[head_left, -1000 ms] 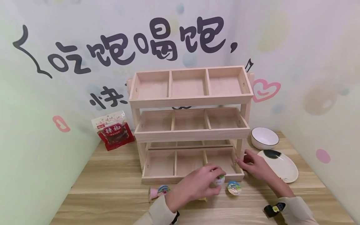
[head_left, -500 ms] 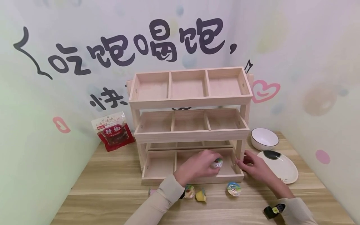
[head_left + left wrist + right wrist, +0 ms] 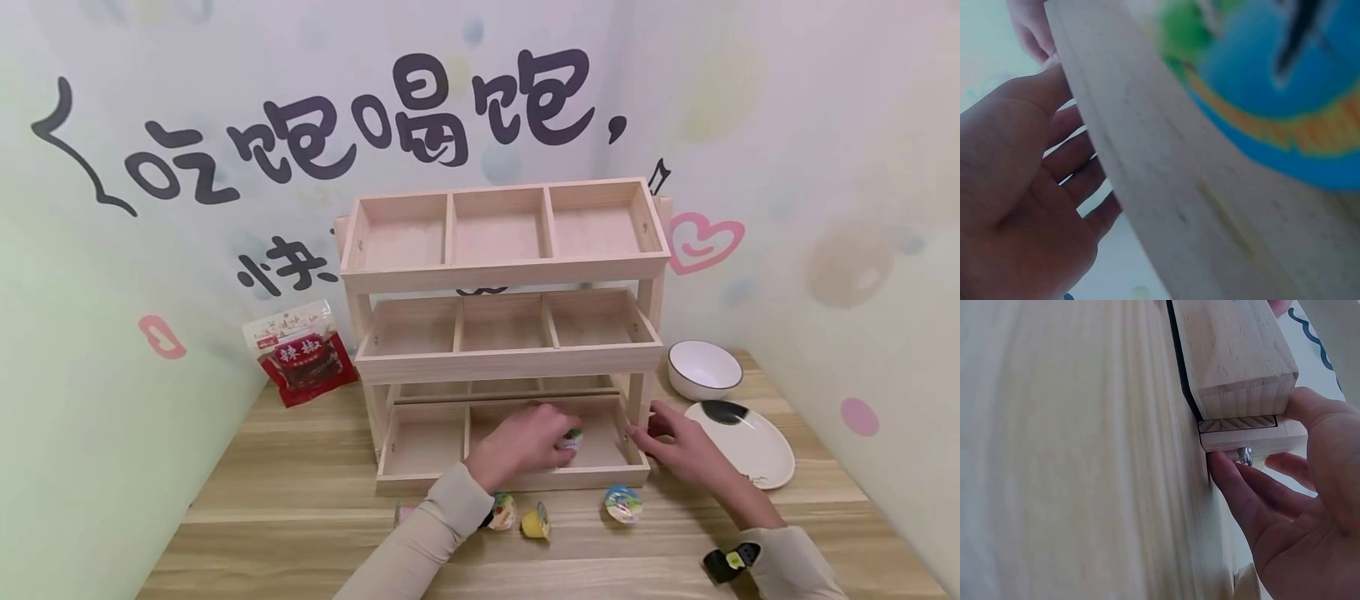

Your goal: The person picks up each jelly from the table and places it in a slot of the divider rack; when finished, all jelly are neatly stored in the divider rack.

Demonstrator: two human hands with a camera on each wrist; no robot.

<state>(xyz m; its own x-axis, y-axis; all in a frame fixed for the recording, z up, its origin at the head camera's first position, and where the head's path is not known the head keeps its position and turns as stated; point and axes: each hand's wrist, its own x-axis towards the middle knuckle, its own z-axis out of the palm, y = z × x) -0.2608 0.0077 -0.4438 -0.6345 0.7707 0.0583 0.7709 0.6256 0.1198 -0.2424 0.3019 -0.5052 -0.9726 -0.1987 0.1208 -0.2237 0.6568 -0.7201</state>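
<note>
In the head view my left hand (image 3: 525,439) reaches into the lowest tray of the wooden three-tier shelf (image 3: 506,365). Its fingers hold a small jelly cup (image 3: 572,439) low over the right-hand compartment, the lid partly showing. The left wrist view has this hand (image 3: 1035,181) behind the tray's front board (image 3: 1147,150), and the cup is hidden there. My right hand (image 3: 686,446) grips the shelf's lower right end. Up close, thumb and fingers (image 3: 1235,481) lie around the wooden frame beside a metal bolt (image 3: 1245,455).
In front of the shelf lie a blue-lidded jelly cup (image 3: 623,505), a yellow one (image 3: 536,522) and another (image 3: 502,512), partly behind the left sleeve. A red chili bag (image 3: 303,354) leans at left. To the right are a white bowl (image 3: 705,369) and an oval plate (image 3: 765,442).
My left hand has carried the jelly cup from in front of the shelf up over the tray's front board, then lowered it into the lowest tray. The right hand has kept its hold.
</note>
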